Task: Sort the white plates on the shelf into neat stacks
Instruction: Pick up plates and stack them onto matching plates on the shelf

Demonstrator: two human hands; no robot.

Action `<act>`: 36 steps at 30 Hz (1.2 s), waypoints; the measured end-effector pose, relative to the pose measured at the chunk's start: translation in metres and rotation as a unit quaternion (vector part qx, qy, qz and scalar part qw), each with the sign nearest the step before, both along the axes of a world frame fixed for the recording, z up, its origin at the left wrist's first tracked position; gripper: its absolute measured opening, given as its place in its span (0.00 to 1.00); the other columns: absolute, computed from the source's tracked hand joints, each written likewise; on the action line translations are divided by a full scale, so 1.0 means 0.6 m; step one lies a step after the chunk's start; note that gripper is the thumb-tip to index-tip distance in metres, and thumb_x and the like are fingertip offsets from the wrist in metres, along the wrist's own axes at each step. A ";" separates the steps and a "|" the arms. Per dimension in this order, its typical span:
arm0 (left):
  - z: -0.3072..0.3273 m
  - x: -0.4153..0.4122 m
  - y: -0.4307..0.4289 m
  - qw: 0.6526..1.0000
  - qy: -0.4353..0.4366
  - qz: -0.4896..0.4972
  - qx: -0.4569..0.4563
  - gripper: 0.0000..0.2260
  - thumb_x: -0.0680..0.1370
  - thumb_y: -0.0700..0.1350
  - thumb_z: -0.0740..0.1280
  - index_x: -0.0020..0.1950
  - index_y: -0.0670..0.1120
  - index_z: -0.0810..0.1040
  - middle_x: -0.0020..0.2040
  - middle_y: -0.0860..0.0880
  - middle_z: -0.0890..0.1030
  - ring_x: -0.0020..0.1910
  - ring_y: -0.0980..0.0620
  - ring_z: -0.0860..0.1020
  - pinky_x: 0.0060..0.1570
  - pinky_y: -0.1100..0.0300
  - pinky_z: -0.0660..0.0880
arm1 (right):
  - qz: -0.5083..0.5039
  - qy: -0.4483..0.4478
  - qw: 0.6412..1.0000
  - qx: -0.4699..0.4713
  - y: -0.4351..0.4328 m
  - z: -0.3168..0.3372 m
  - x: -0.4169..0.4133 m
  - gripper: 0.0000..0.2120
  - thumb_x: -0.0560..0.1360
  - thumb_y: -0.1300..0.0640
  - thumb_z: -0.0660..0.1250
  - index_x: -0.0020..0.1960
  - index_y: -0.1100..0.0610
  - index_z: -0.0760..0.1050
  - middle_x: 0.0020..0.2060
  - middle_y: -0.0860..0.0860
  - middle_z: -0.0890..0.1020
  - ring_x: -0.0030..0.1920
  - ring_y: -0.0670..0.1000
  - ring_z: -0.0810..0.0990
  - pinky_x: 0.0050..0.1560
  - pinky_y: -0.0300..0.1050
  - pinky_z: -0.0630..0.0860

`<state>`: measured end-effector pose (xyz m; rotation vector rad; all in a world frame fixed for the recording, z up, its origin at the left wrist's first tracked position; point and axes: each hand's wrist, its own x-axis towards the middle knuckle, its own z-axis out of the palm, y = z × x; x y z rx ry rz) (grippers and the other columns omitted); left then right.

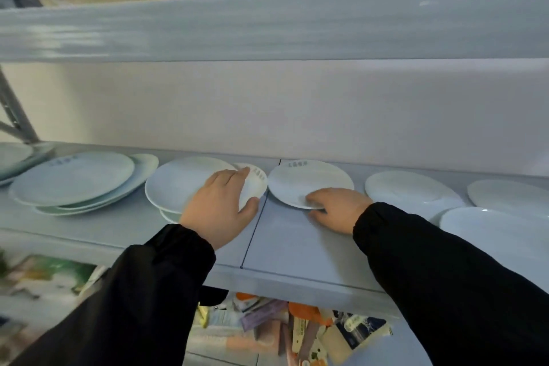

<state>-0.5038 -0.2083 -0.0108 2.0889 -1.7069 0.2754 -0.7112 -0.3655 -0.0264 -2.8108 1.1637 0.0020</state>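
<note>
Black sleeves (142,291) reach over the shelf (291,241) edge toward the white plates. Left hand (221,206) lies spread, palm down, on a small plate (256,184) at the right rim of the middle pile (178,184). Right hand (338,209) curls its fingers under the near rim of a single plate (310,183) just beside. More loose plates (410,190) lie to the right; an uneven stack (74,177) sits left. Best to lift the single plate clear instead of dragging it, steady the pile with the left, and lower it centred so rims line up
</note>
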 end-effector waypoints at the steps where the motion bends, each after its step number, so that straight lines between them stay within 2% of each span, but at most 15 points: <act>1: 0.001 -0.001 0.003 1.000 -0.002 0.004 0.001 0.30 0.77 0.58 0.56 0.76 0.44 0.65 0.69 0.46 0.73 0.71 0.47 0.66 0.68 0.55 0.64 | 0.001 0.004 1.000 -0.002 -0.001 -0.001 0.002 0.21 0.81 0.51 0.57 0.73 0.48 0.68 0.71 0.50 0.72 0.70 0.54 0.70 0.68 0.46 0.66; 5: 0.003 0.004 0.012 1.000 -0.004 0.011 -0.013 0.35 0.74 0.62 0.51 0.75 0.44 0.66 0.68 0.46 0.73 0.70 0.47 0.67 0.68 0.55 0.65 | 0.001 0.038 0.999 -0.008 -0.008 -0.004 0.005 0.25 0.79 0.60 0.55 0.73 0.44 0.68 0.70 0.51 0.73 0.67 0.57 0.73 0.67 0.51 0.70; 7: 0.006 0.010 0.018 1.000 -0.001 0.009 -0.022 0.35 0.73 0.62 0.50 0.75 0.44 0.66 0.68 0.47 0.74 0.70 0.47 0.67 0.67 0.55 0.66 | 0.000 0.049 0.999 -0.022 -0.005 0.002 0.005 0.27 0.79 0.63 0.54 0.76 0.46 0.65 0.71 0.53 0.71 0.68 0.58 0.72 0.67 0.49 0.69; 9: 0.009 0.021 0.023 1.000 0.001 0.010 -0.030 0.35 0.73 0.61 0.50 0.75 0.44 0.66 0.68 0.47 0.74 0.70 0.47 0.67 0.67 0.55 0.66 | -0.004 0.056 0.998 -0.041 0.003 0.017 0.008 0.27 0.79 0.65 0.54 0.76 0.50 0.64 0.68 0.54 0.74 0.66 0.57 0.74 0.60 0.44 0.69; 11: 0.014 0.032 0.026 0.999 0.005 0.012 -0.035 0.34 0.74 0.60 0.51 0.76 0.45 0.65 0.69 0.46 0.73 0.70 0.47 0.67 0.68 0.56 0.64 | -0.017 0.050 0.996 -0.069 0.005 0.032 0.014 0.25 0.77 0.68 0.55 0.72 0.55 0.68 0.58 0.55 0.78 0.54 0.57 0.76 0.47 0.42 0.67; 13: 0.019 0.043 0.028 0.999 0.012 0.014 -0.031 0.29 0.78 0.57 0.55 0.77 0.45 0.64 0.70 0.47 0.72 0.72 0.48 0.65 0.69 0.57 0.62 | -0.035 0.031 0.995 -0.085 0.003 0.042 0.021 0.19 0.76 0.68 0.55 0.65 0.57 0.70 0.48 0.54 0.76 0.44 0.55 0.73 0.42 0.44 0.65; 14: 0.021 0.047 0.029 0.999 0.013 0.013 -0.031 0.27 0.80 0.55 0.58 0.77 0.45 0.63 0.71 0.47 0.71 0.72 0.49 0.64 0.69 0.58 0.61 | -0.046 0.022 0.995 -0.091 0.001 0.045 0.024 0.17 0.77 0.67 0.56 0.63 0.57 0.70 0.46 0.53 0.76 0.42 0.55 0.72 0.41 0.45 0.66; 19: 0.032 0.076 0.046 0.999 0.012 0.010 -0.040 0.26 0.81 0.51 0.60 0.78 0.47 0.62 0.72 0.49 0.70 0.73 0.50 0.64 0.68 0.58 0.62 | -0.069 -0.040 0.989 -0.123 0.002 0.057 0.040 0.20 0.75 0.68 0.55 0.64 0.56 0.71 0.48 0.55 0.78 0.46 0.58 0.77 0.44 0.48 0.73; 23: 0.037 0.116 0.065 0.999 0.010 0.028 -0.038 0.28 0.79 0.55 0.55 0.77 0.47 0.62 0.71 0.48 0.71 0.71 0.48 0.65 0.68 0.55 0.63 | -0.069 -0.111 0.980 -0.148 0.013 0.065 0.077 0.22 0.75 0.69 0.54 0.64 0.53 0.72 0.41 0.51 0.74 0.41 0.55 0.72 0.39 0.44 0.65; 27: 0.035 0.148 0.086 0.998 0.011 0.038 -0.041 0.30 0.77 0.55 0.53 0.77 0.45 0.63 0.71 0.47 0.71 0.70 0.47 0.66 0.68 0.55 0.64 | -0.022 -0.135 0.979 -0.152 0.045 0.071 0.127 0.25 0.76 0.68 0.54 0.70 0.50 0.70 0.45 0.50 0.76 0.43 0.54 0.73 0.42 0.44 0.69; 31: 0.029 0.177 0.107 0.998 0.009 0.047 -0.042 0.27 0.79 0.54 0.55 0.77 0.44 0.63 0.71 0.47 0.71 0.71 0.48 0.64 0.68 0.57 0.62 | 0.052 -0.129 0.979 -0.146 0.079 0.060 0.177 0.18 0.76 0.64 0.58 0.62 0.51 0.75 0.52 0.53 0.81 0.52 0.58 0.79 0.50 0.50 0.76; 36: 0.026 0.205 0.124 0.998 0.016 0.049 -0.041 0.25 0.81 0.51 0.57 0.77 0.45 0.62 0.71 0.48 0.71 0.71 0.49 0.64 0.69 0.57 0.62 | 0.113 -0.060 0.981 -0.144 0.093 0.027 0.221 0.29 0.75 0.68 0.57 0.73 0.47 0.69 0.66 0.52 0.77 0.64 0.57 0.75 0.61 0.53 0.74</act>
